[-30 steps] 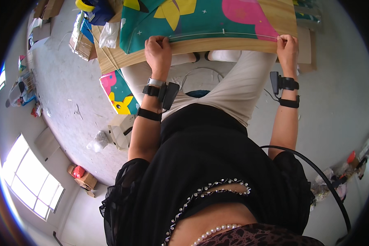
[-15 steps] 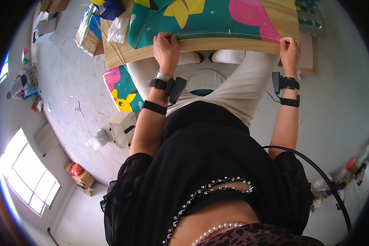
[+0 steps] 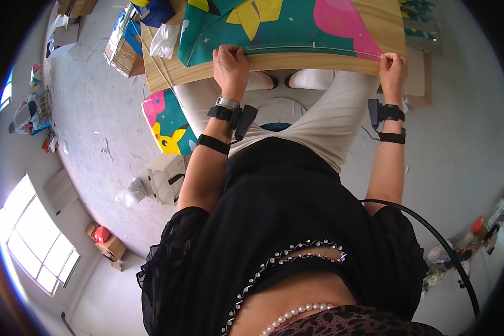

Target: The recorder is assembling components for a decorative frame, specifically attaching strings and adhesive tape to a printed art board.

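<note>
A green printed sheet [image 3: 285, 39] with yellow and pink figures lies on a pale wooden tabletop [image 3: 297, 60]. Along its near edge runs a thin white line [image 3: 341, 51], a cord or slim rod; I cannot tell which. My left hand [image 3: 229, 68] is closed at the near edge, left of the middle, fingers curled onto the sheet. My right hand [image 3: 393, 71] pinches the sheet's pointed right corner, where the white line ends. The fingertips partly hide what they grip. Each wrist wears a black strapped device.
A white plastic bag [image 3: 163, 41] and a dark blue container [image 3: 154, 13] sit at the table's left. Another printed sheet [image 3: 171, 126] hangs below its left edge. Cardboard boxes stand on both sides. A white box [image 3: 165, 178] and a clear plastic bag [image 3: 131, 192] lie on the floor.
Both hands keep their grip along the sheet's edge. My left hand has shifted very slightly right and my right hand slightly left; the view has moved a little too.
</note>
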{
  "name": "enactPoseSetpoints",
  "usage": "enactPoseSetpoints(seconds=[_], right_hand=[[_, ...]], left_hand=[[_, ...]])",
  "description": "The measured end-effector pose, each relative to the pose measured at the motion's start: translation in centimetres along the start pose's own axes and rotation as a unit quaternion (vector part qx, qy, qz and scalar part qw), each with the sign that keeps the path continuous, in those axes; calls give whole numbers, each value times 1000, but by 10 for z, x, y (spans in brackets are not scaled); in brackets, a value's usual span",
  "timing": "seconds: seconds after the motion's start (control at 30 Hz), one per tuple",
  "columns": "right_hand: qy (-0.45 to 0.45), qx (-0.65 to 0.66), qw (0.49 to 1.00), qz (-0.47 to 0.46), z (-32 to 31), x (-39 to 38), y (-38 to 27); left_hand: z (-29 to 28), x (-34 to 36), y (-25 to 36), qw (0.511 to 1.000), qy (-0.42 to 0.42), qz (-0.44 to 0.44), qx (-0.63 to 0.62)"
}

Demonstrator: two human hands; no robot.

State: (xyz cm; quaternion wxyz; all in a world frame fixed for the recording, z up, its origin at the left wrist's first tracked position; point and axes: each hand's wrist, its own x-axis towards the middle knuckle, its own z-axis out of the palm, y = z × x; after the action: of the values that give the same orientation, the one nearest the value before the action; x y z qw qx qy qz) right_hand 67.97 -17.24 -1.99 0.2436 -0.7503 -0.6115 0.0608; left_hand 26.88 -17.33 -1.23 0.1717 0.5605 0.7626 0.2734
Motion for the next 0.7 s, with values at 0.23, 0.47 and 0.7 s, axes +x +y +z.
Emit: enactPoseSetpoints(seconds=[0.23,0.47,0.7], right_hand=[[15,3,1000,-12,0,0,0],[12,39,999,24,5,1,4],[18,66,997,21,8,0,9]], left_hand=[[1,-1,1,1000,7,17,2],[3,0,-2,999,17,37,5],[2,2,-3,999,-7,-3,-42]])
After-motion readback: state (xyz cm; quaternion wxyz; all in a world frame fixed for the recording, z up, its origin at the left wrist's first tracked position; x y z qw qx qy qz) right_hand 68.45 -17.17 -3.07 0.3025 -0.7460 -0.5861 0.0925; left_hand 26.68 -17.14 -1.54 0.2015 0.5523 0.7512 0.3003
